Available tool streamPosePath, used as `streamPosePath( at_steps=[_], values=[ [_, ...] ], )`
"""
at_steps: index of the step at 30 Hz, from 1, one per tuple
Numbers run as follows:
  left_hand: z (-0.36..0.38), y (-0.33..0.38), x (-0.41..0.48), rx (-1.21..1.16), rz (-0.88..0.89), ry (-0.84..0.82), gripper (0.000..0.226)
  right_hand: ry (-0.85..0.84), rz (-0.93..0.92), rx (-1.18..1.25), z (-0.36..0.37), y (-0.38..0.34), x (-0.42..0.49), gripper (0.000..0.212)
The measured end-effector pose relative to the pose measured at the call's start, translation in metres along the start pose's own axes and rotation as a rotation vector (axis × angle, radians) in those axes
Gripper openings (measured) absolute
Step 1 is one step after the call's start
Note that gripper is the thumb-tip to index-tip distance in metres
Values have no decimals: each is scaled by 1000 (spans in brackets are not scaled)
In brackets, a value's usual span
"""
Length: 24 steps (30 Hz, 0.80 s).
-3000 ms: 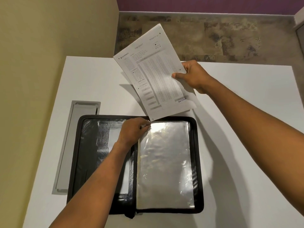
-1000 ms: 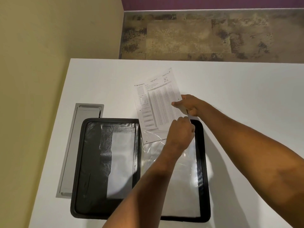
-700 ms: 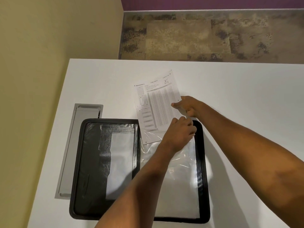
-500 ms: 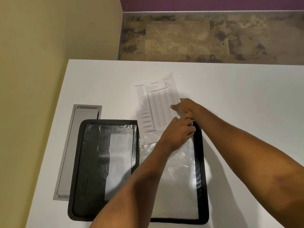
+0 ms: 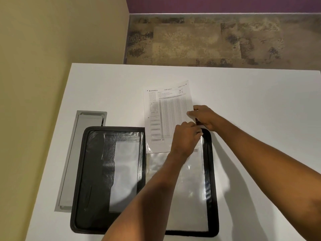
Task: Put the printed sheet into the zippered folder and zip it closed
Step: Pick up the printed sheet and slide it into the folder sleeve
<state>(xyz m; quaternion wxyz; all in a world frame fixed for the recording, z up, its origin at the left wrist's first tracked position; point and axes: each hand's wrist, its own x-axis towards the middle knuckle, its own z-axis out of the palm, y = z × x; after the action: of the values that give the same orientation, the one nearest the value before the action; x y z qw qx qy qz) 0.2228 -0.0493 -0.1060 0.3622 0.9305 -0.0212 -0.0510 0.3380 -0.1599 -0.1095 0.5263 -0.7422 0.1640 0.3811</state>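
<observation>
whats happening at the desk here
A person is sliding a printed sheet into a clear plastic sleeve on the right side of an open black zippered folder lying on a white table. The right hand pinches the sheet's right edge; the left hand is at the sleeve's top opening. Only the sheet's bottom end is in; most still sticks out above the folder, which is unzipped.

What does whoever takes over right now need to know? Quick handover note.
Left hand: at the sleeve mouth, on the sheet's lower right part; exact grip hidden.
Right hand: pinching the sheet at its right edge.
Folder: open flat on the table, unzipped.
Done: sheet's bottom edge is started into the sleeve.
Left: slide the sheet fully in, close the folder, zip it.
</observation>
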Motion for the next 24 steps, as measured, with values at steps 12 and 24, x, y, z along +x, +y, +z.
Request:
streamPosePath(
  at_steps=[12,24],
  values=[
    [11,-1,2,55,-43,-5,22,-230,30,-144,-19,15,-14,62],
    [7,2,7,117,-32,-35,27,72,11,68,-15,-24,17,20]
  ],
)
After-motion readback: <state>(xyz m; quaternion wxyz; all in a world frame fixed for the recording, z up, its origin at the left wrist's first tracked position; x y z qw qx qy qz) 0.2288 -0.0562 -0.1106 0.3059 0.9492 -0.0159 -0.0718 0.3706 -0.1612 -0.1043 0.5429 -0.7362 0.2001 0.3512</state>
